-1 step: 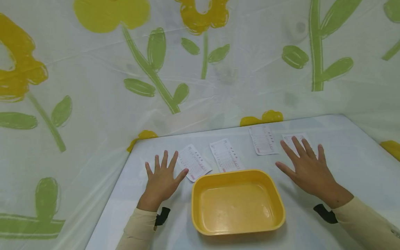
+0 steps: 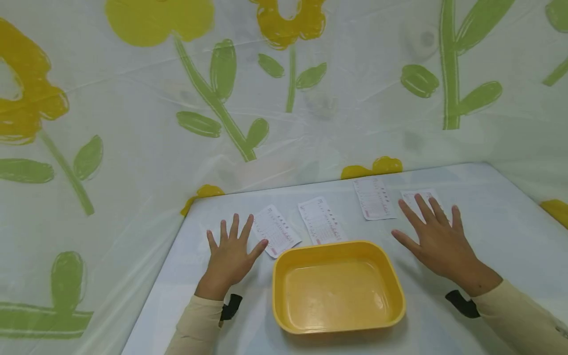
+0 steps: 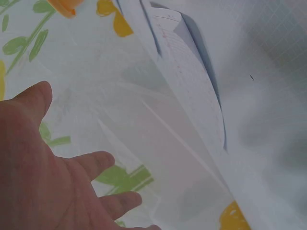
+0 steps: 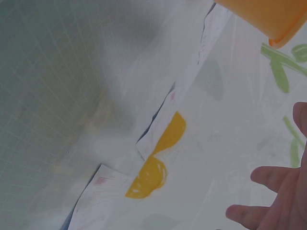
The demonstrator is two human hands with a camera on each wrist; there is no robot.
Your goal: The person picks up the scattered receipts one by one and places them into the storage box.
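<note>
My left hand (image 2: 228,264), fingers straight and spread, is to the left of a yellow plastic tub (image 2: 337,296) and holds nothing. Just past its thumb lies a printed paper slip (image 2: 276,231). A second slip (image 2: 321,221) is behind the tub. On the other side, my right hand (image 2: 443,246) is also spread, palm down, with nothing in it. Its fingertips partly cover a slip (image 2: 419,195) in the head view, and another slip (image 2: 374,198) lies to the left of them. In the left wrist view a slip (image 3: 187,76) curls up from the surface.
The white table (image 2: 248,330) ends at the back against a hanging white cloth (image 2: 146,123) printed with yellow flowers and green stems. Its left edge runs diagonally beside my left arm. The tub stands between both forearms, near the front.
</note>
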